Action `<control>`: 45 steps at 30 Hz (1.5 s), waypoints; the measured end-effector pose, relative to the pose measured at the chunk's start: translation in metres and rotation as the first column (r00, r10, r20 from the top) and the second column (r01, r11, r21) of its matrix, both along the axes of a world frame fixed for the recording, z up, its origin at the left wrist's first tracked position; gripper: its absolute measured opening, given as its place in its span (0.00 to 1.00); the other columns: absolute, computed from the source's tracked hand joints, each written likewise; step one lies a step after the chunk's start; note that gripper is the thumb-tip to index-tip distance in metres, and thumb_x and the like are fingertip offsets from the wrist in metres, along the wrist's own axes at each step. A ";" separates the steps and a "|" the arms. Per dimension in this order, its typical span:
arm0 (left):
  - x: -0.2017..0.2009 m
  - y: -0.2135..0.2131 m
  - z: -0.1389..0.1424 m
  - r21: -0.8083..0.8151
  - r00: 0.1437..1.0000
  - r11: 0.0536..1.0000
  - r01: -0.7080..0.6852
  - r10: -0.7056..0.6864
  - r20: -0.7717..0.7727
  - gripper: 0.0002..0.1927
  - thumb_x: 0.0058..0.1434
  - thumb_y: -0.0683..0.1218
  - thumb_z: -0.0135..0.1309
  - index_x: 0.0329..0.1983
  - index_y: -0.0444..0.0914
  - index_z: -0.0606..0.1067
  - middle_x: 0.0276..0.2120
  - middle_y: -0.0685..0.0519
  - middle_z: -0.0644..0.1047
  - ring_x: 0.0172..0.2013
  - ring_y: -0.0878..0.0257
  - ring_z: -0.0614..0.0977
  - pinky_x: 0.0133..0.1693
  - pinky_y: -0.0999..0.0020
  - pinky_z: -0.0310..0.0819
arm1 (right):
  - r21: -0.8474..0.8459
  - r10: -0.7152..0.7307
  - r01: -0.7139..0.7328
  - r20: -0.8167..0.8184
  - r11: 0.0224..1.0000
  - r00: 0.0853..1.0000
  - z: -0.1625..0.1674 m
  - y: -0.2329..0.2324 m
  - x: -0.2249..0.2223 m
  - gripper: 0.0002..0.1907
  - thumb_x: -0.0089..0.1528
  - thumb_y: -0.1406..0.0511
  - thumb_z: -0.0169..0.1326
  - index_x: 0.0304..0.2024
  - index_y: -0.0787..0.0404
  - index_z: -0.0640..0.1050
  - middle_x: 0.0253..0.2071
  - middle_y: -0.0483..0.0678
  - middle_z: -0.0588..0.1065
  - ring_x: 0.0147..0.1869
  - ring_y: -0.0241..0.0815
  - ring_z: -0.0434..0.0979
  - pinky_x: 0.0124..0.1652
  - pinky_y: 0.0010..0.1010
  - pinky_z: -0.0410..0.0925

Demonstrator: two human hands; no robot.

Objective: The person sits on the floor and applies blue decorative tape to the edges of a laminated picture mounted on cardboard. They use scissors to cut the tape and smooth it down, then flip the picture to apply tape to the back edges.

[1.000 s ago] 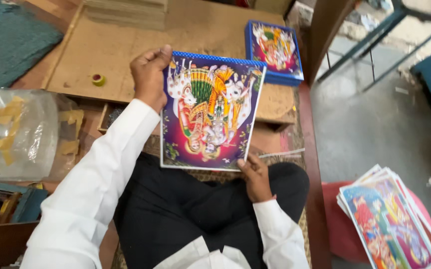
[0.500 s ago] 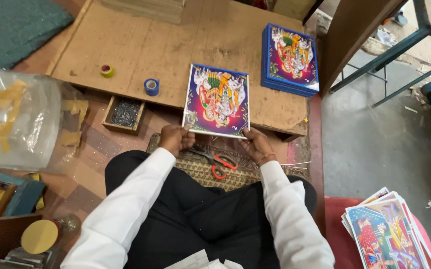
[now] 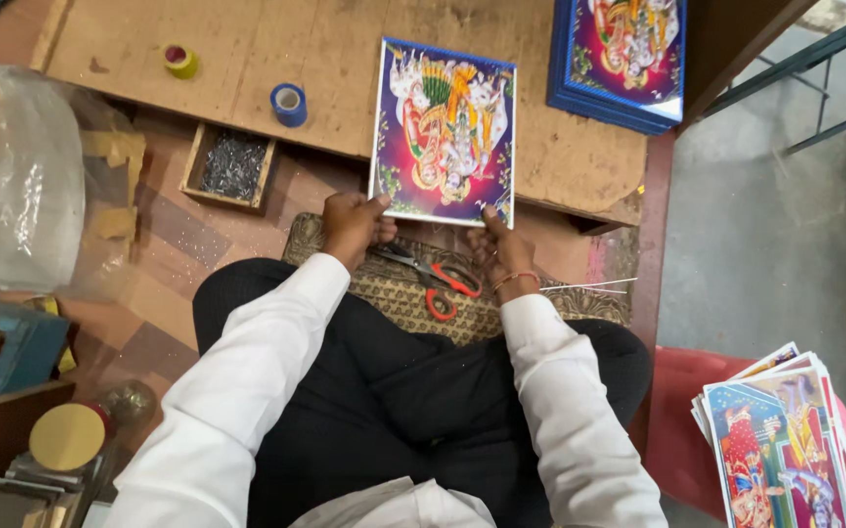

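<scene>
- Since the earlier frames the colourful print (image 3: 445, 132) has been lowered from in front of the chest and laid flat on the wooden tabletop (image 3: 247, 59), its near edge overhanging.
- The left hand (image 3: 353, 225) is closed on the print's near left corner; the right hand (image 3: 497, 246) is pinched on the near right corner.
- One pair of red-handled scissors (image 3: 435, 279) is seen below the print, partly hidden between the hands.
- A blue-framed picture (image 3: 623, 54), right of the print, is cut off at the top.
- Two tape rolls are counted left of the print: blue (image 3: 289, 104) and yellow (image 3: 180, 61).
- The loose prints (image 3: 785, 440) at lower right overlap; their number cannot be told.
</scene>
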State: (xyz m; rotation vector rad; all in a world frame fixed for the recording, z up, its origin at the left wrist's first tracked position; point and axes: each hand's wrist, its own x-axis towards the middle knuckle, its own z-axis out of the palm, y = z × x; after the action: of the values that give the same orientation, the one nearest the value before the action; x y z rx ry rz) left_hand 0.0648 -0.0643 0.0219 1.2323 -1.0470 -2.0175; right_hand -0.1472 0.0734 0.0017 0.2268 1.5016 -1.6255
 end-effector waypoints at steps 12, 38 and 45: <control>-0.019 -0.001 -0.013 0.087 0.988 0.996 0.005 0.008 -0.153 0.10 0.64 0.42 0.56 0.41 0.28 0.75 0.31 0.43 0.81 0.29 0.56 0.85 0.34 0.63 0.85 | -0.166 -0.134 0.133 0.006 0.977 0.991 -0.006 -0.012 -0.020 0.10 0.62 0.69 0.63 0.38 0.70 0.77 0.31 0.54 0.76 0.30 0.46 0.79 0.34 0.32 0.78; 0.025 0.011 0.012 -0.414 0.862 0.863 0.289 -0.423 -0.279 0.12 0.62 0.34 0.60 0.47 0.33 0.75 0.40 0.55 0.79 0.41 0.67 0.82 0.45 0.69 0.81 | -0.234 0.272 -0.500 -0.614 0.834 0.741 0.081 0.033 0.070 0.19 0.65 0.66 0.59 0.57 0.70 0.79 0.52 0.52 0.80 0.55 0.40 0.80 0.55 0.31 0.73; 0.015 0.041 0.012 -0.607 0.869 0.726 0.323 -0.482 -0.114 0.12 0.58 0.34 0.62 0.43 0.32 0.76 0.42 0.55 0.75 0.44 0.65 0.81 0.46 0.69 0.78 | -0.171 0.349 -0.513 -0.553 0.841 0.757 0.066 0.028 0.067 0.16 0.61 0.71 0.62 0.51 0.71 0.80 0.43 0.52 0.82 0.43 0.37 0.82 0.43 0.27 0.78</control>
State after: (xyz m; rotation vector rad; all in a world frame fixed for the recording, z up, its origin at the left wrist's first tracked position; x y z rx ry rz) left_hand 0.0800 -0.0237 0.0341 0.4147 -1.7343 -1.8660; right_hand -0.0802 0.1013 0.0676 -0.7433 1.4840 -1.5577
